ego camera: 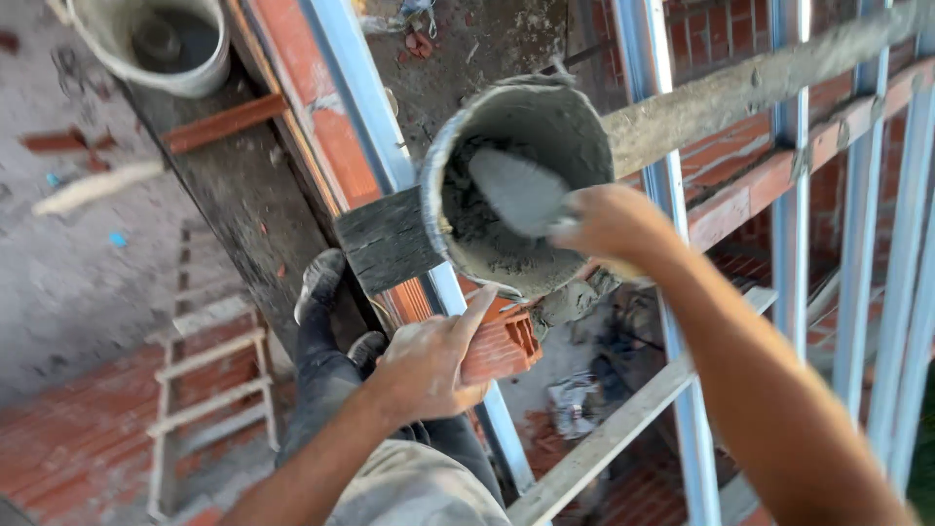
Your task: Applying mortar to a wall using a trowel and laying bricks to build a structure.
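Observation:
My right hand [612, 224] grips the handle of a trowel [516, 190] whose mortar-coated blade dips into a grey bucket [575, 122] of wet mortar. The bucket hangs in front of me against the metal frame. My left hand [429, 362] holds a red hollow brick [502, 346] just below the bucket, thumb up along its side. A dark flat board [388, 241] sits beside the bucket's left rim.
My boots [321, 282] stand on a narrow ledge high above the floor. Blue-grey metal posts [672, 195] and brick courses [769, 180] run to the right. A mortar-smeared plank [760, 83] crosses behind. A second bucket [156, 39] and a wooden ladder [209, 399] lie below.

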